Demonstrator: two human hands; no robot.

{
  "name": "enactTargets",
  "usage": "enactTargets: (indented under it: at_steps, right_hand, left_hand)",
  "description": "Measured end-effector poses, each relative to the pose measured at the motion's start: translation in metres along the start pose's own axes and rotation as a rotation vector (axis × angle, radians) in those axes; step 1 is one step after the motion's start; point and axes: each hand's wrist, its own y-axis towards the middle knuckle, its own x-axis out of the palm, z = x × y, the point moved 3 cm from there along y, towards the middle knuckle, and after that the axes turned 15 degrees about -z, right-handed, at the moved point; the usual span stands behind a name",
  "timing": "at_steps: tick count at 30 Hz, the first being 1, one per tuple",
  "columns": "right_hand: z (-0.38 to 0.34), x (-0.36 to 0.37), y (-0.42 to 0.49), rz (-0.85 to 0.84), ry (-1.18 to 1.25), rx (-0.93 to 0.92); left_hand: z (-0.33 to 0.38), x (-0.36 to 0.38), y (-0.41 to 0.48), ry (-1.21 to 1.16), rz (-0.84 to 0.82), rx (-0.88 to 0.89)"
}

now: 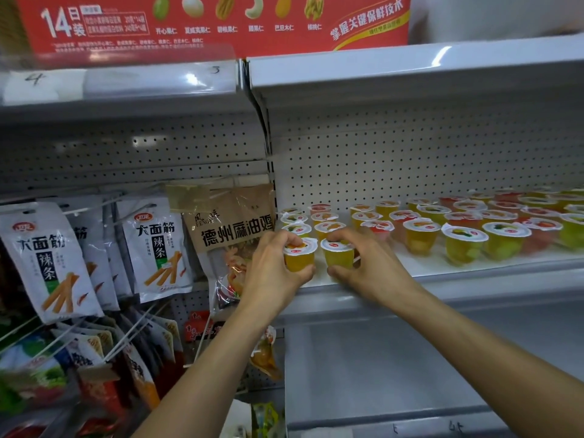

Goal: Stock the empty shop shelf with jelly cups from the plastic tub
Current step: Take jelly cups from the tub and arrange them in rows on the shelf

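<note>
Shop shelf (pixel 442 267), cups (pixel 462 239) toward 2 o'clock. L hand (pixel 274 267) curled round orange cup (pixel 299 257), R hand (pixel 368 269) round yellow cup (pixel 339 257), both at front edge; careless release could tip them off.

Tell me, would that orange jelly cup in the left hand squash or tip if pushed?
Probably holds its shape: the left hand grips the orange jelly cup without visible denting. Its rim looks wider than its base, so a high push might tip it. On the smooth shelf it would likely slide.
</note>
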Motion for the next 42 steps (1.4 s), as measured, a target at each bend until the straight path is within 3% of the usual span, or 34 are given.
enactTargets:
  at_steps: [5, 8, 13, 17, 25, 34, 42]
  right_hand:
    - [0.002, -0.003, -0.025, 0.076, -0.088, -0.003]
    - [0.017, -0.015, -0.051, 0.177, -0.162, -0.008]
    - [0.052, -0.060, -0.068, 0.259, -0.333, 0.076]
    - [0.074, -0.094, -0.058, 0.197, -0.427, 0.150]
    - [0.094, -0.112, -0.022, -0.005, -0.659, 0.184]
    - [0.100, -0.107, 0.001, 0.021, -0.699, 0.115]
    - [0.097, -0.110, -0.004, -0.010, -0.542, -0.051]
  left_hand:
    - [0.001, 0.001, -0.007, 0.168, 0.040, 0.039]
    - [0.014, 0.000, -0.016, 0.251, 0.121, 0.124]
    - [0.057, 0.012, -0.016, 0.314, 0.118, 0.253]
    - [0.097, 0.023, 0.009, 0.464, 0.090, 0.266]
    - [0.118, 0.043, 0.088, 0.838, -0.119, 0.034]
    - [0.118, 0.056, 0.112, 0.796, -0.186, 0.010]
    - [0.112, 0.035, 0.094, 0.675, -0.322, 0.074]
